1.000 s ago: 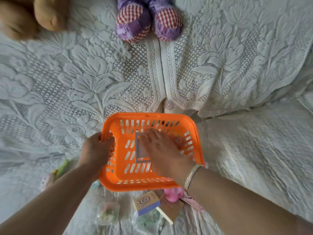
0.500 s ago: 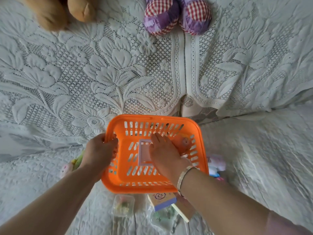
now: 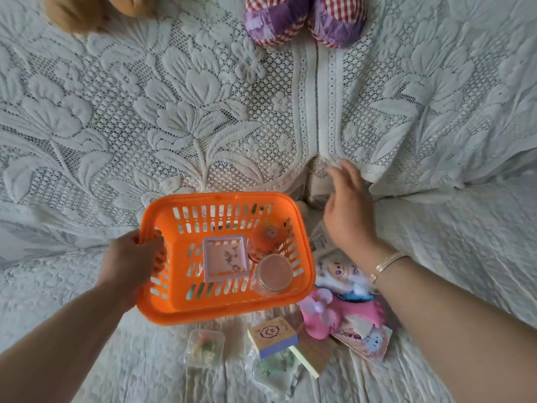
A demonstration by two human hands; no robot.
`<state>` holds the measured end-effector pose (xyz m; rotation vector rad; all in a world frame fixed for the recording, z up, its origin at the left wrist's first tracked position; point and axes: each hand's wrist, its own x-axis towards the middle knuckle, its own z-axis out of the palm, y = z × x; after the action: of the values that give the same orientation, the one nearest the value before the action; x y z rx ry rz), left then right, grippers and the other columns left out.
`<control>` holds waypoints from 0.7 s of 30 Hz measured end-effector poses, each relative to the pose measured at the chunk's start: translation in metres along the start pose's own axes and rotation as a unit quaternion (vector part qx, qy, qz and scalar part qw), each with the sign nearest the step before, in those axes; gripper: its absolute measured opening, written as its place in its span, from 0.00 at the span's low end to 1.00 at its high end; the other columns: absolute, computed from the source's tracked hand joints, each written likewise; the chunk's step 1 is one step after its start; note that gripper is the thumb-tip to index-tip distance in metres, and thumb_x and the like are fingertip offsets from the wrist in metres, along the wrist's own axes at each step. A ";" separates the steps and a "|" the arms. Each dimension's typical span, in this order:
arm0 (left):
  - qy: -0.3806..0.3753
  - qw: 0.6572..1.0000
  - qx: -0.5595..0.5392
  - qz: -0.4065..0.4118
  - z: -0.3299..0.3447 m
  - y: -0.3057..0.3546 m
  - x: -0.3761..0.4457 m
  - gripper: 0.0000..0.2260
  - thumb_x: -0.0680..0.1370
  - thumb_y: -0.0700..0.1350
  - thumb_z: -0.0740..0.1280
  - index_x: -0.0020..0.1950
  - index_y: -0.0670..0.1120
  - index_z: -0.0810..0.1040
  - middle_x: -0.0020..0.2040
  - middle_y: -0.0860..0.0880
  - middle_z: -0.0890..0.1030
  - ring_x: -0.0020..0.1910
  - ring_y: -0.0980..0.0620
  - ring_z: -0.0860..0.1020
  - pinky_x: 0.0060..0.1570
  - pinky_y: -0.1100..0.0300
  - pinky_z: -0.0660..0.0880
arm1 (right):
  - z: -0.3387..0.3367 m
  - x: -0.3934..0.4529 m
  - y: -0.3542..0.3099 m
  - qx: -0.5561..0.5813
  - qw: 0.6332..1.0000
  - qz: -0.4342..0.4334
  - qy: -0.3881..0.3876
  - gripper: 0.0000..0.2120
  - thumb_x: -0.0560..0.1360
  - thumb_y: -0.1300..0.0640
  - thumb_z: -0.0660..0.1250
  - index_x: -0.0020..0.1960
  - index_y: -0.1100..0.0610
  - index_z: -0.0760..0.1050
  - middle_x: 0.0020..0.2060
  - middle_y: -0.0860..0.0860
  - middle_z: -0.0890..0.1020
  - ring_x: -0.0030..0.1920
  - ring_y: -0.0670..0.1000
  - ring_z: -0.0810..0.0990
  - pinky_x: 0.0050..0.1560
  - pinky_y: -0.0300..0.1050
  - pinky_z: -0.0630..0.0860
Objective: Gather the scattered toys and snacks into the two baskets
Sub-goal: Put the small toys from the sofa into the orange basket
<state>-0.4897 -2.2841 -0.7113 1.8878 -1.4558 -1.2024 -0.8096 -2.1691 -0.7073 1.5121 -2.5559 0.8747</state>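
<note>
An orange slotted basket [image 3: 162, 308] sits on the white lace-covered sofa seat. My left hand [image 3: 132, 258] grips its left rim. Inside lie a square lilac-framed box [image 3: 225, 258], a round clear cup [image 3: 273, 274] and an orange-tinted round toy [image 3: 267, 238]. My right hand [image 3: 347, 209] hovers open, empty, to the right of the basket, above a snack packet [image 3: 319, 239]. Right of the basket lie a plush doll [image 3: 343, 271] and a pink toy [image 3: 325, 315]. In front of it lie a small purple-edged box [image 3: 273, 335], a clear case [image 3: 205, 347] and a clear bag [image 3: 276, 370].
Purple checked plush feet [image 3: 302, 18] and a tan plush toy [image 3: 87, 10] rest at the top against the sofa back. A gap between cushions [image 3: 316, 181] opens just beyond my right hand. A flat pink card [image 3: 366, 341] lies at the lower right.
My right hand has lifted out of the basket and swung to the right, leaving the square box inside. My left hand keeps hold of the rim.
</note>
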 end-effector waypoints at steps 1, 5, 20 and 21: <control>0.004 1.000 0.000 -0.004 -0.002 -0.002 0.002 0.07 0.78 0.40 0.68 0.42 0.39 0.81 0.37 0.37 0.83 0.34 0.43 0.78 0.45 0.43 0.79 | 0.005 0.001 0.014 -0.024 0.999 0.022 -0.015 0.25 0.73 0.70 0.61 0.68 0.59 0.68 0.73 0.58 0.62 0.72 0.59 0.63 0.69 0.54 0.67; 0.008 1.000 -0.004 -0.015 -0.006 -0.009 0.009 0.06 0.79 0.39 0.68 0.43 0.39 0.80 0.38 0.37 0.82 0.34 0.43 0.77 0.44 0.46 0.77 | 0.032 -0.007 0.045 -0.109 0.982 0.010 -0.151 0.29 0.74 0.65 0.62 0.74 0.58 0.61 0.76 0.61 0.55 0.73 0.64 0.60 0.70 0.56 0.63; 0.011 1.000 -0.002 -0.021 -0.018 -0.031 0.038 0.09 0.79 0.45 0.70 0.43 0.41 0.82 0.36 0.39 0.83 0.32 0.44 0.78 0.39 0.50 0.76 | 0.140 0.004 0.033 -0.165 0.923 0.048 -0.343 0.31 0.81 0.56 0.54 0.78 0.50 0.42 0.77 0.55 0.47 0.76 0.60 0.50 0.73 0.58 0.53; 0.012 1.000 -0.005 -0.021 -0.020 -0.033 0.039 0.08 0.78 0.45 0.70 0.43 0.41 0.82 0.37 0.39 0.84 0.33 0.44 0.78 0.40 0.50 0.76 | 0.141 0.004 0.032 -0.181 0.927 0.052 -0.325 0.27 0.81 0.53 0.52 0.78 0.51 0.48 0.76 0.56 0.53 0.74 0.60 0.55 0.72 0.56 0.56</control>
<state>-0.4534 -2.3126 -0.7407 1.9288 -1.4005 -1.2002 -0.8044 -2.2295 -0.8389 1.7627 -3.0085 -0.1594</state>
